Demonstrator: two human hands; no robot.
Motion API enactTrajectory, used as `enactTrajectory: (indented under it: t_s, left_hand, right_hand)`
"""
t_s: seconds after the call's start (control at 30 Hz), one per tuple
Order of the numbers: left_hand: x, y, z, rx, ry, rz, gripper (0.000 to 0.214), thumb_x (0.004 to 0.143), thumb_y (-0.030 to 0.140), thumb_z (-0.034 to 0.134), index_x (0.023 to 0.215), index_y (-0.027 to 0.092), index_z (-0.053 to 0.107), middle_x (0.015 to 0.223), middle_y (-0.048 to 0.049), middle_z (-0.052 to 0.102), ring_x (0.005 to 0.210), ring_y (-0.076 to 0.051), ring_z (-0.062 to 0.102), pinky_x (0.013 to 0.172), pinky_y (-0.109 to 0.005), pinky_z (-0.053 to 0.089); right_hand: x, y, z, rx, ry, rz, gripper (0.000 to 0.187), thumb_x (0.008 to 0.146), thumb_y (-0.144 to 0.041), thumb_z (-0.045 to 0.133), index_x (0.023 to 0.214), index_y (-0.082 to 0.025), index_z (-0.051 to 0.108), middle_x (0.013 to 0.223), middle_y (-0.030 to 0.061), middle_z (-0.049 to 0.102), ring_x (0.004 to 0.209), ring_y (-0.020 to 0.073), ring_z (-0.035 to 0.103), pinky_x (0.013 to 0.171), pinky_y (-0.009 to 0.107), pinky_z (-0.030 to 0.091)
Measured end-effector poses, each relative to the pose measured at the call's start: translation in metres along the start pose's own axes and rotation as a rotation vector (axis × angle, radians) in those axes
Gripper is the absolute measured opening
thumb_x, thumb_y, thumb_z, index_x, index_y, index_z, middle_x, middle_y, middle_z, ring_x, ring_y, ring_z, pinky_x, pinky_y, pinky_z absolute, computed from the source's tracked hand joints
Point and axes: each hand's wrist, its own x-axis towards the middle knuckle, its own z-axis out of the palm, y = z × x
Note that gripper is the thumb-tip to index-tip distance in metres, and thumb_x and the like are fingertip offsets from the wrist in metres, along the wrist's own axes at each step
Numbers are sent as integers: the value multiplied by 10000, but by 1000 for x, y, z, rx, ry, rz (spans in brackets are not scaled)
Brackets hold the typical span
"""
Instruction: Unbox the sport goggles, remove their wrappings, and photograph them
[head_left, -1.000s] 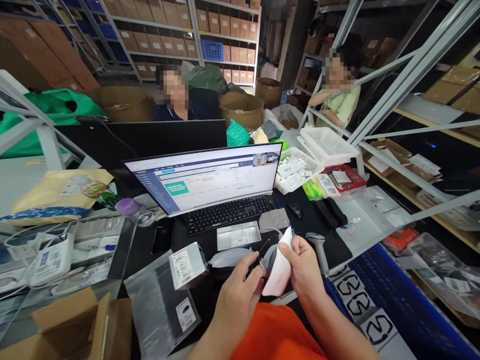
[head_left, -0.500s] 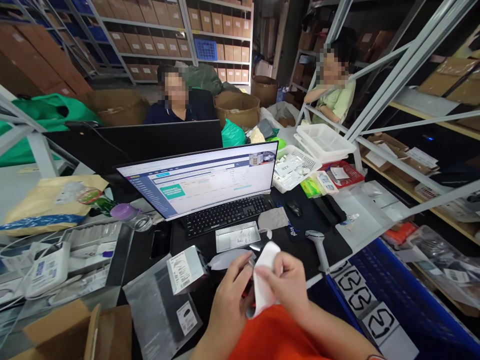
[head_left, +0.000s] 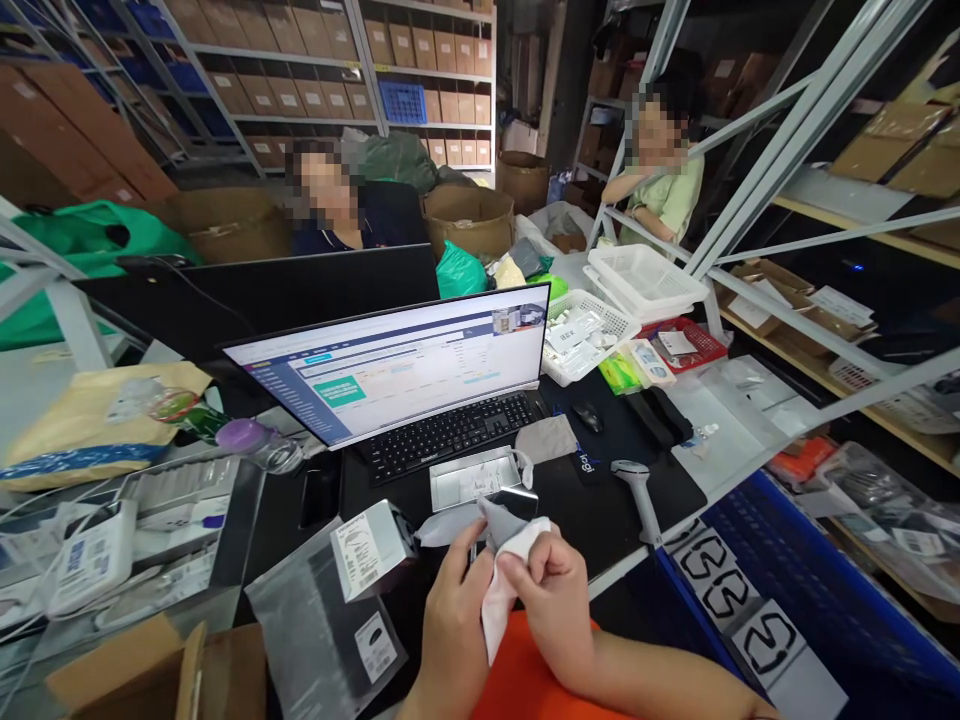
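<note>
Left hand (head_left: pixel 456 622), right hand (head_left: pixel 553 606): both closed, pinching white-and-grey fabric piece (head_left: pixel 498 598) | light, limp, soft | best held pinched at edge

- The white fabric piece (head_left: pixel 495 610) was partly hidden by the left hand (head_left: pixel 456 620) and right hand (head_left: pixel 547 610).
- The monitor (head_left: pixel 386 365) text was too small to read.

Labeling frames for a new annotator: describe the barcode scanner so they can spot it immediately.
Start at the curved monitor and drop to the black keyboard below it. Move right past the mouse toward the desk's front edge. The barcode scanner is just right of the person's right hand, and its gray pistol shape sets it apart from everything nearby.
</note>
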Motion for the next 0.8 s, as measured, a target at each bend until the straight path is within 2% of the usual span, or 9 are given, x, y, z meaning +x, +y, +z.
enactTrajectory:
  t_s: [0.1, 0.2, 0.3, 0.43, 0.5, 0.57, 0.67, 0.73, 0.8]
  left_hand:
    - [1, -1, 1, 58, 56, 56, 190, 976, 269, 482, 1025, 221, 659, 1213, -125, 681, 1066, -255, 709, 873, -373, 623]
    - [1, -4, 4, 45, 71, 171, 249, 963, 194, 468, 1151, 224, 628, 1193, -123, 683, 1105, -260, 688, 1057, -517, 515]
    - [1, -8, 7, 38, 56, 219, 276, 948, 177, 506, 1204, 221, 599, 1183, -121, 685, 1118, -260, 677, 1119, -603, 422]
    - [2, -9, 5, 77, 110, 170, 255, 945, 164, 499, 1161, 226, 620, 1197, -115, 686, 1102, -260, 690, 1040, -505, 534]
    - [2, -9, 4, 111, 138, 152, 215, 945, 170, 501, 1094, 225, 647, 1188, -114, 696, 1100, -278, 697, 946, -448, 594]
    - [3, -8, 3, 162, 166, 146, 185, 953, 194, 499, 1034, 213, 664, 1124, -113, 720, 1058, -288, 717, 812, -379, 633]
    - [5, -6, 3, 179, 186, 194, 200, 965, 211, 479, 1022, 188, 670, 1026, -110, 742, 940, -253, 750, 718, -308, 628]
    - [8, -5, 4, 141, 177, 223, 225, 972, 202, 461, 1075, 178, 660, 1023, -111, 748, 930, -234, 751, 782, -321, 622]
    - [10, -4, 4, 125, 162, 219, 234, 976, 214, 466, 1123, 169, 643, 1040, -118, 753, 964, -237, 745, 849, -348, 611]
  right_hand:
    - [8, -8, 0, 79, -59, 45, 487, 638, -269, 805, 496, -224, 341, 545, -49, 390, 559, 121, 353, 519, 250, 327]
    - [34, -24, 2, 358, -109, 231, 547, 626, -342, 841, 563, -229, 310, 539, -80, 359, 528, 96, 304, 498, 227, 318]
    - [48, -31, 9, 534, -64, 313, 600, 648, -461, 835, 605, -235, 281, 557, -83, 374, 519, 89, 304, 487, 218, 330]
    - [23, -15, 18, 356, 27, 157, 597, 685, -448, 819, 577, -238, 271, 534, -86, 310, 514, 91, 280, 469, 220, 299]
    - [6, -5, 18, 233, 15, 44, 613, 678, -391, 826, 529, -235, 252, 511, -85, 278, 506, 90, 266, 469, 231, 287]
    - [0, -2, 17, 184, -27, 10, 635, 669, -360, 830, 495, -234, 233, 479, -86, 268, 476, 84, 267, 453, 235, 270]
    - [16, -15, 13, 334, -114, 174, 628, 624, -344, 861, 518, -238, 252, 442, -92, 319, 426, 75, 288, 413, 221, 240]
    - [33, -27, 12, 504, -125, 299, 647, 559, -322, 897, 549, -235, 257, 459, -93, 378, 438, 73, 322, 422, 204, 265]
    - [45, -34, 12, 604, -86, 348, 666, 522, -311, 915, 568, -228, 256, 500, -90, 416, 475, 72, 346, 455, 197, 305]
